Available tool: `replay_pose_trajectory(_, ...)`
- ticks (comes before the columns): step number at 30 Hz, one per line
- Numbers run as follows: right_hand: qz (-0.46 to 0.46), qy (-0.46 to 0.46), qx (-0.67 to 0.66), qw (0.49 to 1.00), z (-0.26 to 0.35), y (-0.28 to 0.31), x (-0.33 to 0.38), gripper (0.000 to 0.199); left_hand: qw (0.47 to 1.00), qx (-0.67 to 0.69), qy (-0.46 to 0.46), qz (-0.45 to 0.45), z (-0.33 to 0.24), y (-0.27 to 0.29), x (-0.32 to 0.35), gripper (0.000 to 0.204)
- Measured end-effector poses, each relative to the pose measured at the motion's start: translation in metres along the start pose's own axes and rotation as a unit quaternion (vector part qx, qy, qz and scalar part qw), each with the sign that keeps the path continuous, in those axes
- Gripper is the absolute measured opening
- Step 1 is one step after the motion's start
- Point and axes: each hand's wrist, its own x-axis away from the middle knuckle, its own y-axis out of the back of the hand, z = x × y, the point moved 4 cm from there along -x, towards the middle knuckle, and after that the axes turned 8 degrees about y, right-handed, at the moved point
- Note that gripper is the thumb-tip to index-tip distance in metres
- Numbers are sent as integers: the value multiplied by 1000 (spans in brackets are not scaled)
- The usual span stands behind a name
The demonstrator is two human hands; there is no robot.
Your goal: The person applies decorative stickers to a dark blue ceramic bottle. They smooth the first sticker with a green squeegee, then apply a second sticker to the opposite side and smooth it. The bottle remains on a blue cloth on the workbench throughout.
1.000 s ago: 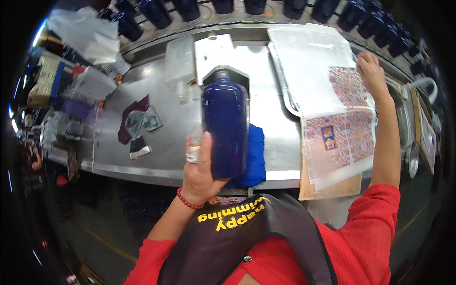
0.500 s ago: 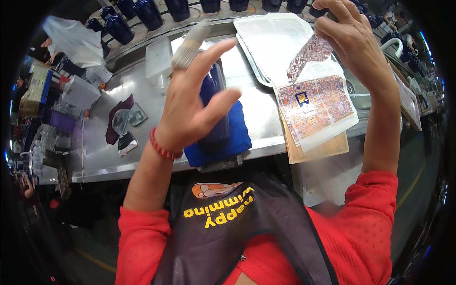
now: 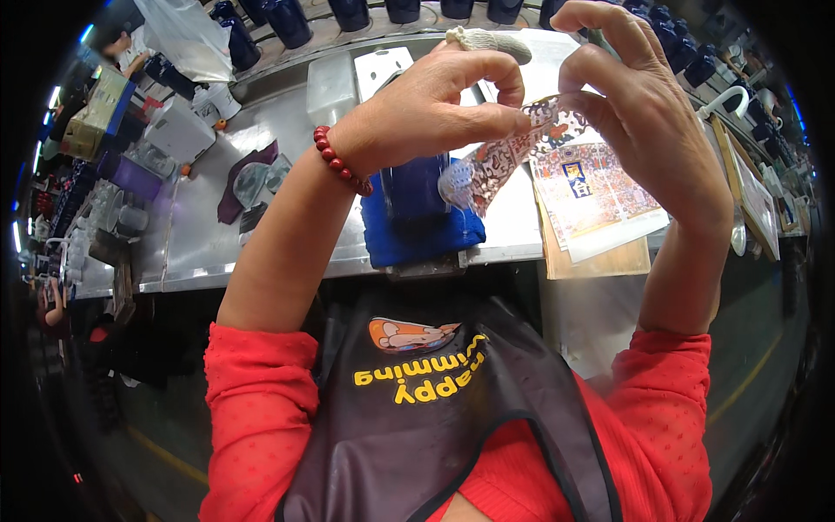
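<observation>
Item: patterned decal sheet (image 3: 500,161), thin and translucent, printed in red and blue. Position: held in the air above the front edge of the steel workbench (image 3: 209,235), between both raised hands, close under the camera. Long axis: runs from upper right down to lower left, the lower end hanging free as a curled, paler tip.

Left hand (image 3: 426,109): fingers curled, thumb and forefinger pinching the sheet's upper edge near its middle; a white cloth cot covers one extended finger; red bead bracelet (image 3: 341,161) at the wrist.

Right hand (image 3: 648,113): fingers bent, thumb and forefinger pinching the same sheet at its upper right end, just beside the left pinch. Both hands are equally near; the sheet lies between them, trailing toward the left.

Below the sheet: dark blue cup (image 3: 416,187) lying on a blue towel (image 3: 417,235). To the right: a stack of printed decal sheets (image 3: 591,187) on a board. Far edge: row of dark blue cups (image 3: 287,19).
</observation>
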Motion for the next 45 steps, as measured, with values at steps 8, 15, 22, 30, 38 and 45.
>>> replay_pose_trajectory(8, -36, 46, 2, 998, 7, -3, 4, 15, 992, -122, 1, -22, -20, 14, 23, 27)
replay_pose_trajectory(15, -28, 26, -47, 998, 7, -5, 4, 16, 999, -1, -16, -48, -30, 22, 24, 23)
replay_pose_trajectory(22, -54, -2, -215, 975, -16, -23, 14, 20, 993, 50, 83, -63, -31, 26, 30, 9)
replay_pose_trajectory(30, -94, 90, -178, 975, -22, -58, 3, 11, 990, -66, 95, -78, -45, 30, 42, 14)
replay_pose_trajectory(38, -79, 43, -304, 948, -12, -68, -14, 13, 987, -13, 106, -120, -19, 47, 59, 17)
replay_pose_trajectory(45, -57, -28, -325, 944, -25, -160, -23, 30, 950, 50, 279, -134, 67, 48, 67, 21)
